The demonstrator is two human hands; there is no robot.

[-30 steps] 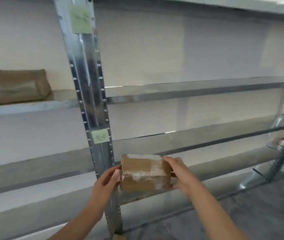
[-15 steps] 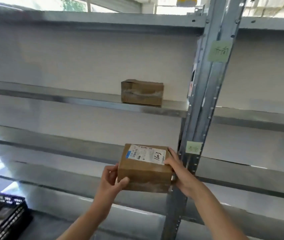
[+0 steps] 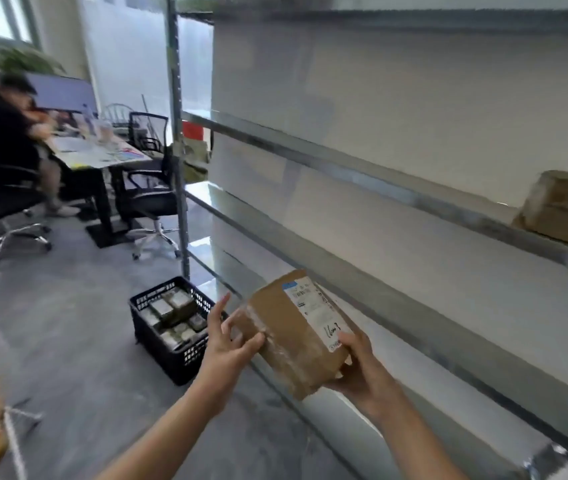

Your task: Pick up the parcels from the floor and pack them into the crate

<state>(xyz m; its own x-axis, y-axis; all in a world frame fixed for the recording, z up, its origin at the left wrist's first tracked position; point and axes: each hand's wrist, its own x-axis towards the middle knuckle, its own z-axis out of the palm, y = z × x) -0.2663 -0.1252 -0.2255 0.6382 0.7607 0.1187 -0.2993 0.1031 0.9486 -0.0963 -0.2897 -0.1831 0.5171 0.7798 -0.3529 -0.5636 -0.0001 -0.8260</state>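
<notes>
A brown cardboard parcel is held tilted in the air in front of a metal shelf rack, with its white printed label turned upward. The near lower corner of the parcel is gripped by the right hand, the thumb laid on the label side and the fingers wrapped beneath. The left end is met by the left hand, whose thumb and fingertips are pressed against the taped face while the index finger is raised clear. A black plastic crate is seen on the grey floor below and to the left of the hands, beside the rack's upright post, and it is already partly filled with small parcels. A second brown parcel is resting on a shelf at the far right. A seated person, blurred, is visible at a desk in the background.
</notes>
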